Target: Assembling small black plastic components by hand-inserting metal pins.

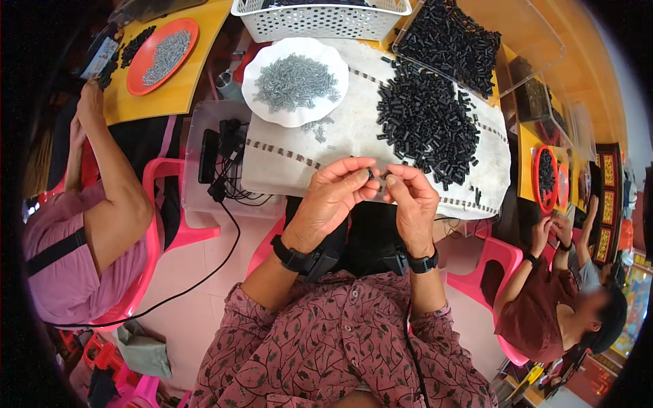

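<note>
Above my lap, at the near edge of the cloth-covered table, both hands are held close together. Between thumb and fingertips my left hand (333, 197) pinches a small black piece (371, 174). Facing it, my right hand (413, 197) is closed in a pinch on another small dark piece (386, 176); its exact shape is too small to tell. Beyond my hands, to the right, lies a heap of short black tubular pieces (428, 122). A white scalloped plate (262, 109) at the far left holds many small shiny grey pieces (292, 81), with several spilled beside it.
A white perforated basket (320, 26) and a clear bin (544, 37) of black pieces stand at the back. Left of the table, a clear tub (194, 170) holds cables. People sit at both sides; an orange plate (137, 80) lies on the left yellow table.
</note>
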Demonstrator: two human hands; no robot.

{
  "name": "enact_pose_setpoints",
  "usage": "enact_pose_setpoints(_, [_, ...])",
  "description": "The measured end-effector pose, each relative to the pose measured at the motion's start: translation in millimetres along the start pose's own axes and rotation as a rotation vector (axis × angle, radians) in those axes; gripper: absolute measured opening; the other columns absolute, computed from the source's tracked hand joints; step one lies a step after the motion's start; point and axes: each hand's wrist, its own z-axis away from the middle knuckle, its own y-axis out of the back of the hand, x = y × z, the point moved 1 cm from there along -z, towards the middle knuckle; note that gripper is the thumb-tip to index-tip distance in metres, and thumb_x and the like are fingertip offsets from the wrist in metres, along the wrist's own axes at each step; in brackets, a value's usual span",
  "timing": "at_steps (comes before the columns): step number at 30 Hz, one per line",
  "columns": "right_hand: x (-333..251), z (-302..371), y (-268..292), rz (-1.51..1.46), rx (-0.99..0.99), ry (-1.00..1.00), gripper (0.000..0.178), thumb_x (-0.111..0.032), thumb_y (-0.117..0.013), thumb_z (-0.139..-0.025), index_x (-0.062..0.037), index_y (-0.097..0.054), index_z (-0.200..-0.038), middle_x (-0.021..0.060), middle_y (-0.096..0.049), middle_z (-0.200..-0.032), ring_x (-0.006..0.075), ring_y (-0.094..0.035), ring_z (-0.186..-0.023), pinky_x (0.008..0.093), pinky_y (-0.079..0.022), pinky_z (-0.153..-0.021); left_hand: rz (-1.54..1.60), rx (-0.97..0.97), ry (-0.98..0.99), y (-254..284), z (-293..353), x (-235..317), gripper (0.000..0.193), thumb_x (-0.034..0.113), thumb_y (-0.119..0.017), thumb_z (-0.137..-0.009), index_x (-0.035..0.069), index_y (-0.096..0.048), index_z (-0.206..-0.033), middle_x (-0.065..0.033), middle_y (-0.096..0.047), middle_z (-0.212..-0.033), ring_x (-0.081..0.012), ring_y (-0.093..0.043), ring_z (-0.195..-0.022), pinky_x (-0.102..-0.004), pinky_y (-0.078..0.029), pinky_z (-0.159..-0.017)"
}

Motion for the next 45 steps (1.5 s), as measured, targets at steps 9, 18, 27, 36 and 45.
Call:
enact_pose_setpoints(9, [-0.7, 1.9, -8.9, -0.011, 0.006, 0.006, 0.015, -0.002, -0.062, -0.091, 0.0008, -0.063, -0.106, 0.0028, -0.067, -0.093, 0.0056, -0.058, -0.071, 0.0185, -0.049, -0.064, -0.006, 0.000, -0.023, -0.5, -0.7, 0.2, 0.025, 0.005, -0.053, -0.096, -0.002, -0.058, -0.119, -0.0101, -0.064, -0.107, -0.0155, -0.063, -0.091, -0.0309, -0.052, -0.085])
enact_pose_setpoints(18, [0.5, 6.2, -12.7, 0.095, 0.003, 0.038, 0.018, -0.002, -0.061, -0.091, -0.0005, -0.064, -0.109, 0.0032, -0.068, -0.094, 0.0065, -0.059, -0.069, 0.0180, -0.049, -0.064, 0.001, 0.023, -0.043, -1.9, -0.7, 2.6, 0.025, 0.006, -0.055, -0.095, -0.004, -0.059, -0.117, -0.0101, -0.065, -0.102, -0.0165, -0.065, -0.087, -0.0341, -0.056, -0.081])
enact_pose_setpoints(27, [-0.8, 5.1, -11.2, 0.025, -0.032, 0.009, 0.020, -0.001, -0.060, -0.091, 0.0010, -0.064, -0.111, 0.0048, -0.067, -0.099, 0.0067, -0.060, -0.071, 0.0187, -0.049, -0.065, -0.010, 0.031, -0.028, -1.4, -0.1, 3.9, 0.025, 0.005, -0.053, -0.096, -0.002, -0.058, -0.119, -0.0105, -0.065, -0.104, -0.0150, -0.063, -0.090, -0.0299, -0.052, -0.083])
enact_pose_setpoints(36, [-3.4, 6.8, -16.2, 0.136, -0.003, 0.072, 0.017, 0.001, -0.059, -0.091, 0.0014, -0.066, -0.107, 0.0045, -0.063, -0.096, 0.0074, -0.061, -0.072, 0.0191, -0.050, -0.064, -0.004, 0.018, -0.040, -1.0, 0.0, 4.2, 0.024, 0.006, -0.054, -0.095, -0.004, -0.059, -0.117, -0.0104, -0.065, -0.100, -0.0156, -0.064, -0.087, -0.0336, -0.055, -0.080])
enact_pose_setpoints(45, [0.6, 1.5, -14.5, 0.195, -0.064, 0.195, 0.019, 0.004, -0.062, -0.088, 0.0026, -0.065, -0.107, 0.0069, -0.061, -0.098, 0.0099, -0.062, -0.076, 0.0205, -0.053, -0.069, -0.001, 0.024, -0.044, 3.0, -1.3, 5.6, 0.024, 0.005, -0.054, -0.095, -0.002, -0.059, -0.118, -0.0095, -0.065, -0.100, -0.0151, -0.063, -0.087, -0.0317, -0.053, -0.083])
